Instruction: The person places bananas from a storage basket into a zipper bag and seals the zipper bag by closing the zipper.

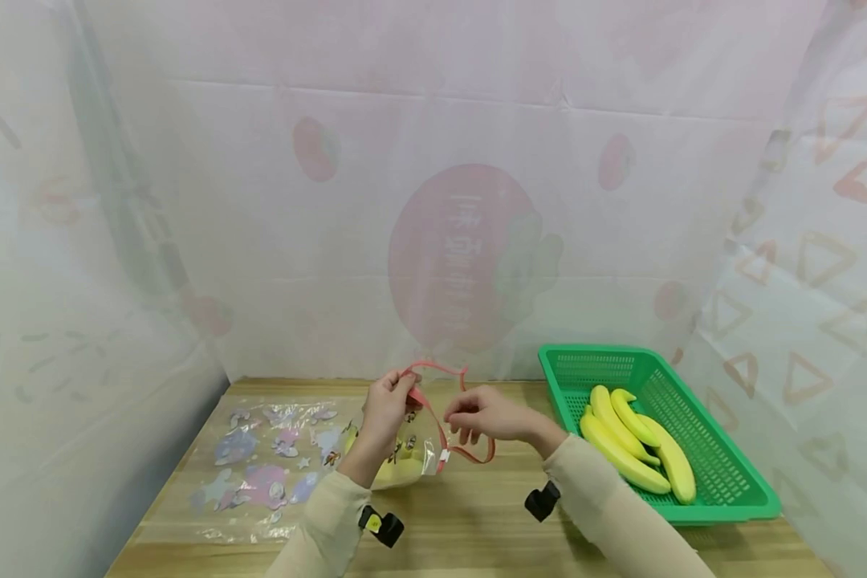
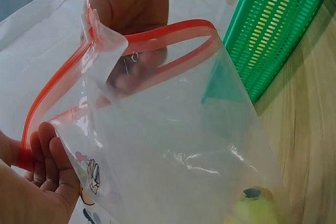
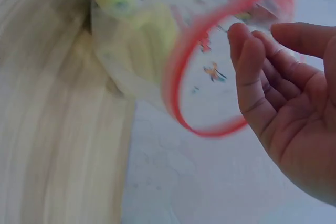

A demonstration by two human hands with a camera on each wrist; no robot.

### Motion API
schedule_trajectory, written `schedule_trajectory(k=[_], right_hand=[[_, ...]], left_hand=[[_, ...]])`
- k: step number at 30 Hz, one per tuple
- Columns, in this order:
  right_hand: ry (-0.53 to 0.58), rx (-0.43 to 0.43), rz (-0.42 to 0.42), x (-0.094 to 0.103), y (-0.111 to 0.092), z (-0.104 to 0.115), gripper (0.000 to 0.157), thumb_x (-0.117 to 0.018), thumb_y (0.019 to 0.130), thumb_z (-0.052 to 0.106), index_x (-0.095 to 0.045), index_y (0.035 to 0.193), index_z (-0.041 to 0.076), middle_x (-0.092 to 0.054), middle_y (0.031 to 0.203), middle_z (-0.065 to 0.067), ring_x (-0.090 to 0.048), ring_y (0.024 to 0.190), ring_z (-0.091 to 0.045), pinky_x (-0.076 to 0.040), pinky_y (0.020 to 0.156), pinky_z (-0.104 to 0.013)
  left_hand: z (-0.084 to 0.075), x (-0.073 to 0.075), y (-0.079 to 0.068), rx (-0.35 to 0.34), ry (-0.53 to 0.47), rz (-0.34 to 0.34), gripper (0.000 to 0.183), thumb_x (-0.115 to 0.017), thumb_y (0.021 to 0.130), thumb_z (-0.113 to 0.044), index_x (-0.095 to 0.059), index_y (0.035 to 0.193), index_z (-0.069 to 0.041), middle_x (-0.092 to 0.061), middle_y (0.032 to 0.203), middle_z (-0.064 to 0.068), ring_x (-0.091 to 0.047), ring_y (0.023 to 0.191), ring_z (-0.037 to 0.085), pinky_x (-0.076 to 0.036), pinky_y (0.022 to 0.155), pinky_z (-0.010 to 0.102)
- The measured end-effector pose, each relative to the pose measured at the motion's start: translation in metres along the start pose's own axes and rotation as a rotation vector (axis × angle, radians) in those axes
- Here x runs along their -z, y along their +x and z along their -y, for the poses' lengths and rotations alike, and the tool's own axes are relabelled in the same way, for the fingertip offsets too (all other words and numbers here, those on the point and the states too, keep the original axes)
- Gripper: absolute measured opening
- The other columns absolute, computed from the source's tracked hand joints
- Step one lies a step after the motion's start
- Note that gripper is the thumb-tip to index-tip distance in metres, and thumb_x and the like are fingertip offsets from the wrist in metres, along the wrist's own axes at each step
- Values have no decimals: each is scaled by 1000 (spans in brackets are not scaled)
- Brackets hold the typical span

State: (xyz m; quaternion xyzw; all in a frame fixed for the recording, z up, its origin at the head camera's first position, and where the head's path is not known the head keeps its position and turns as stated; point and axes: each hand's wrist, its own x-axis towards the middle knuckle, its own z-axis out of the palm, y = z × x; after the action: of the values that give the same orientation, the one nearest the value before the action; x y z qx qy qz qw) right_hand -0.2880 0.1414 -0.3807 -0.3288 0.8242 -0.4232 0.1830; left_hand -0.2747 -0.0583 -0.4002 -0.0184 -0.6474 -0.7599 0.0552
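A clear zip bag (image 1: pixel 428 453) with a red zip rim and cartoon prints stands over the table, its mouth gaping. Inside it are yellow bananas (image 3: pixel 149 43); one banana's dark tip (image 2: pixel 253 193) shows through the plastic. My left hand (image 1: pixel 386 405) pinches the red rim (image 2: pixel 50 85) at one side. Across the mouth, my right hand (image 1: pixel 490 413) hovers with loosely bent fingers. In the right wrist view nothing sits between the right thumb and fingertips (image 3: pixel 251 56), which are beside the rim.
On the right a green basket (image 1: pixel 737 449) holds several bananas (image 1: pixel 624 461). A flat clear printed plastic bag (image 1: pixel 260 474) lies on the left of the wooden table (image 1: pixel 470 534). Printed white cloth (image 1: pixel 260 217) hangs behind and along both sides.
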Motion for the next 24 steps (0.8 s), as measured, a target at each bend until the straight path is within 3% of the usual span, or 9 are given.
schedule_trajectory(k=[7, 14, 19, 24], right_hand=[[-58, -63, -97, 49, -25, -10, 23, -51, 99, 23, -67, 99, 7, -63, 84, -11, -61, 72, -31, -52, 61, -36], [-198, -237, -177, 94, -46, -34, 22, -50, 99, 22, -66, 96, 8, -62, 82, -8, -61, 74, -30, -51, 63, -40], [-285, -331, -182, 115, -57, -56, 22, -48, 99, 16, -65, 96, 2, -63, 85, -14, -62, 73, -28, -49, 61, -34], [-320, -431, -135, 123, -67, -77, 24, -48, 98, 16, -64, 97, -2, -62, 85, -14, -62, 75, -28, -51, 64, -36]], left_hand=[[4, 0, 1, 6, 13, 9, 24, -47, 100, -12, -60, 102, 8, -56, 73, 4, -53, 64, 12, -52, 63, 28], [7, 3, 2, 7, 5, 1, 23, -47, 99, -12, -61, 100, 6, -56, 72, 4, -53, 64, 13, -53, 66, 33], [8, 4, 1, 18, 15, -11, 22, -48, 99, -12, -62, 98, 5, -56, 73, 5, -53, 63, 13, -53, 66, 33], [7, 5, 0, 16, 11, -11, 22, -48, 99, -12, -61, 97, 5, -56, 80, 10, -52, 64, 13, -53, 65, 32]])
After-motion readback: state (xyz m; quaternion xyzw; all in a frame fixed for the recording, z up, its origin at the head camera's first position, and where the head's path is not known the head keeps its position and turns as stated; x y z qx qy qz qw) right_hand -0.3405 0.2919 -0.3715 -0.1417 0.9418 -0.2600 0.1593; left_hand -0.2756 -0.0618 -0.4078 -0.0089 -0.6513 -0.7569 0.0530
